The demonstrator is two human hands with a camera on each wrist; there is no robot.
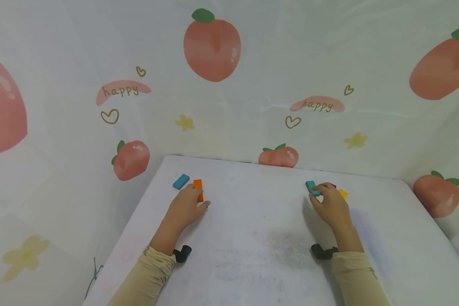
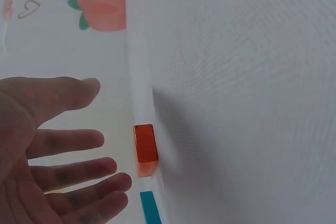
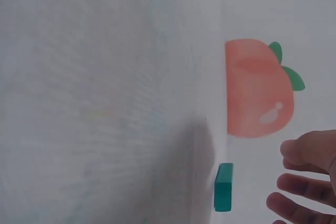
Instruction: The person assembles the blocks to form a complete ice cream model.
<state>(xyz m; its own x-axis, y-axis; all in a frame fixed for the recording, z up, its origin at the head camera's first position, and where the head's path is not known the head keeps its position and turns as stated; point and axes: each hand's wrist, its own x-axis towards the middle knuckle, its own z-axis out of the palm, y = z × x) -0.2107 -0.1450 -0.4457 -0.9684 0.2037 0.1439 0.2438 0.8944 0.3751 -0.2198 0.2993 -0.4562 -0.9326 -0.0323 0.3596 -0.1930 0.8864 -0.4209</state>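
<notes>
On the left of the table lies an orange block (image 1: 198, 184), with a blue block (image 1: 181, 181) beside it. My left hand (image 1: 183, 206) hovers over the orange block, partly covering it in the head view; in the left wrist view its fingers are straight and apart from the orange block (image 2: 146, 145). On the right, my right hand (image 1: 332, 206) is over a green block (image 1: 311, 186). In the right wrist view its fingers are spread and stand clear of the green block (image 3: 223, 188). A yellow block (image 1: 343, 194) and a magenta block (image 1: 333, 185), mostly hidden, lie behind that hand.
The white table (image 1: 245, 229) has its back edge against a peach-printed cloth (image 1: 245, 114). Black wrist-camera mounts (image 1: 182, 253) stick out inward from both wrists. Dark smudges mark the table's front middle.
</notes>
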